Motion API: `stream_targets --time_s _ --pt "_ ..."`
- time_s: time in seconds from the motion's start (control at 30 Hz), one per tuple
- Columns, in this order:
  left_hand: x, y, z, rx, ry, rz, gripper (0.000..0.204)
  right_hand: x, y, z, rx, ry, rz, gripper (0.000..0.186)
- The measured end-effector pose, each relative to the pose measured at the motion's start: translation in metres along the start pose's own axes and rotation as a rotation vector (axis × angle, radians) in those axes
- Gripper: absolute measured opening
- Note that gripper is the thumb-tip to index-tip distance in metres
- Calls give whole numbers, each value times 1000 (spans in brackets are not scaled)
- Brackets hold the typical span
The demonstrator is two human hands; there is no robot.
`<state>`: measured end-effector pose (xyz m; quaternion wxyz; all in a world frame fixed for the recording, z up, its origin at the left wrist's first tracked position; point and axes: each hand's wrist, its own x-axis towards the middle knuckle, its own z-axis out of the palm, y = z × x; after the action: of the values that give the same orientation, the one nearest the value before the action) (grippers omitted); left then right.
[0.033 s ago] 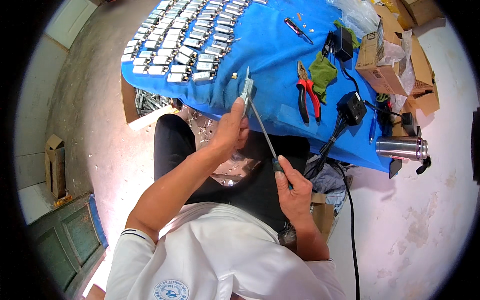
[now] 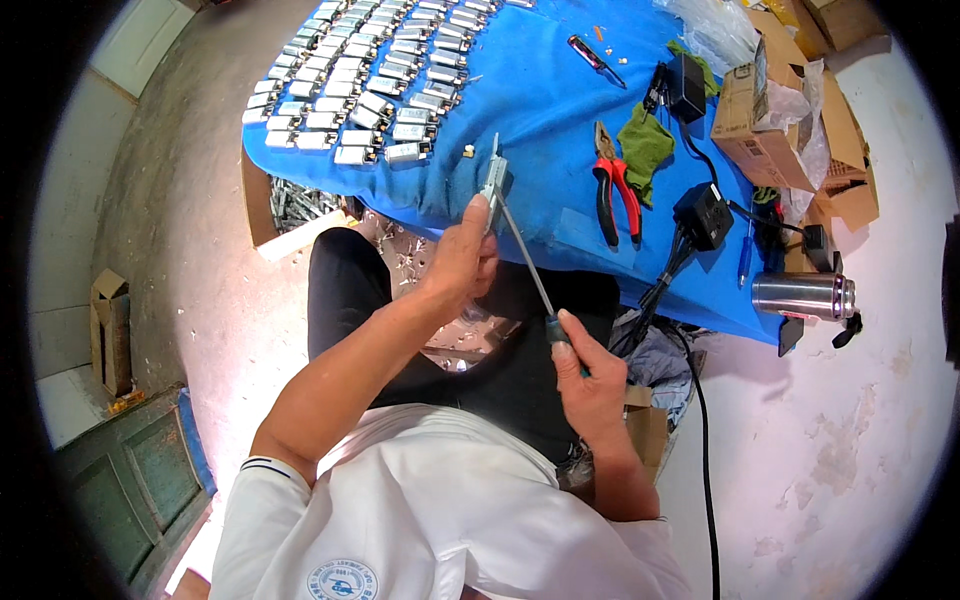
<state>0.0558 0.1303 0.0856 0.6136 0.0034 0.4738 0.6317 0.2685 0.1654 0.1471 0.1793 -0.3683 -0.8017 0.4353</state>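
Between the thumb and fingers of my left hand [image 2: 466, 258] is a narrow grey metal part [image 2: 495, 172] with a thin prong at its far end. It is held up over the near edge of the blue-covered table. My right hand [image 2: 590, 375] is closed round the dark handle of a long screwdriver [image 2: 527, 258]. The screwdriver's shaft slants up and left, and its tip meets the metal part just beyond my left thumb. My fingers hide the part's lower end, and the exact contact point is too small to tell.
Rows of small silver metal units [image 2: 350, 105] cover the table's left. To the right lie red-and-black pliers [image 2: 610, 185], a green cloth [image 2: 645, 150], black power adapters [image 2: 705, 217], a smaller screwdriver [image 2: 595, 60] and a steel flask [image 2: 803, 296]. Cardboard boxes [image 2: 745, 130] stand beyond.
Almost nothing differs. My right hand and the screwdriver handle have shifted very slightly; my left hand and the metal part stay in place.
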Motion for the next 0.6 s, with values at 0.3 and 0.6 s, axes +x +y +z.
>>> stream_targets --time_s 0.3,0.6 --pt "0 5 -4 25 -38 -11 61 -1 10 3 59 -10 103 36" --pt "-5 15 -4 27 30 -67 59 0 9 17 -300 145 -177 37"
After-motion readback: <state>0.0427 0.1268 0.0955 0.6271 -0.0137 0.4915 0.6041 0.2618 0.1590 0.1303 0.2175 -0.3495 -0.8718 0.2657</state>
